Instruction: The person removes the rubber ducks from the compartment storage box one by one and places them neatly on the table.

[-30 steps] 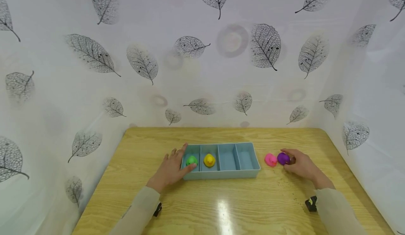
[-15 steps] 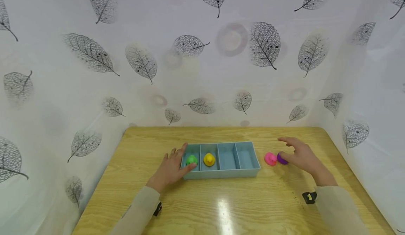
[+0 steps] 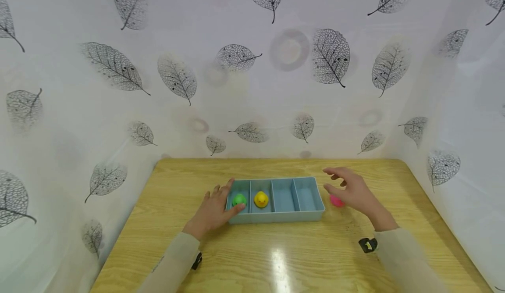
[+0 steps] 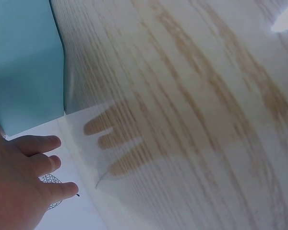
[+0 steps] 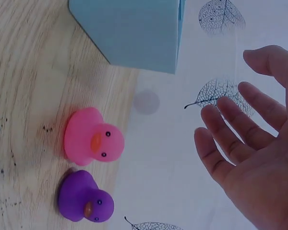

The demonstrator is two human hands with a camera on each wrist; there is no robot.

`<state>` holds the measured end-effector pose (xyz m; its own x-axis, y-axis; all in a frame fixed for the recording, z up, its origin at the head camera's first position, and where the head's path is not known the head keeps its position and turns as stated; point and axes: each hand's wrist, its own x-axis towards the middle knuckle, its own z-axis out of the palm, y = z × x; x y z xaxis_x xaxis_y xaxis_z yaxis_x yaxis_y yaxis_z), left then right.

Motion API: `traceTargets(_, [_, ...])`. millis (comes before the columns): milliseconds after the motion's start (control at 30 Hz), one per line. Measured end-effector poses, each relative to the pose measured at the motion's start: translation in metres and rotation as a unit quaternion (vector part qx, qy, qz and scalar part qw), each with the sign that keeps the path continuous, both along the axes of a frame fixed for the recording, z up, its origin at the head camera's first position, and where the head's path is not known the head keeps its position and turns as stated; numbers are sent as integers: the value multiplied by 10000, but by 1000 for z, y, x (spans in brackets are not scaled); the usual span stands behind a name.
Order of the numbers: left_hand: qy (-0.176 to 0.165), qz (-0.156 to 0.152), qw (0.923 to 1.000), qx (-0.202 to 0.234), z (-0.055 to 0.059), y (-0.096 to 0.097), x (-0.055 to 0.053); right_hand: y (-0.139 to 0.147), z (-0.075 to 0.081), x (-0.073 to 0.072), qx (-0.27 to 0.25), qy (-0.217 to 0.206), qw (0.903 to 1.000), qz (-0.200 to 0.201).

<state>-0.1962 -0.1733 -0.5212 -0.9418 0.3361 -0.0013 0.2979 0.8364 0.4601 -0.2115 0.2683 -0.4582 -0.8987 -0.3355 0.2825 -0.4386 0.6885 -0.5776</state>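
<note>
My left hand [image 3: 212, 209] rests against the left end of a blue divided box [image 3: 276, 217], fingers spread and thumb reaching over the near rim. Inside the leftmost compartment sits a green rubber duck [image 3: 238, 200], partly behind that thumb. A yellow rubber duck [image 3: 261, 199] occupies the compartment beside it. Beyond the box's right end, my right hand [image 3: 355, 192] hovers with parted fingers, holding nothing. Under it a pink rubber duck [image 3: 337, 201] shows in part. The right wrist view has the pink duck next to a purple rubber duck [image 5: 84, 197], which the hand hides in the head view.
Two compartments on the box's right side [image 3: 308, 195] hold nothing. The wooden table [image 3: 221, 258] carries small dark specks near the ducks. A white leaf-print sheet [image 3: 252, 100] encloses its back and sides.
My right hand has let go of the purple duck, lifted with fingers spreading, and shifted left over the pink duck. The left hand and the box have stayed in place.
</note>
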Motion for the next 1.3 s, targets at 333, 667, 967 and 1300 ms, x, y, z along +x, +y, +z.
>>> traceTargets(333, [-32, 10, 10000, -53, -1, 0, 0, -32, -3, -2, -150, -101, 9990, 414])
traceTargets(667, [-74, 28, 10000, -41, -2, 0, -1, -54, -7, -6, -299, -135, 9966, 762])
traceTargets(967, [-50, 34, 10000, 1, -2, 0, 0, -77, -8, -7, -486, -217, 9939, 964])
traceTargets(1300, [-43, 14, 10000, 37, -1, 0, 1, -100, -14, -4, -542, -325, 9903, 1240])
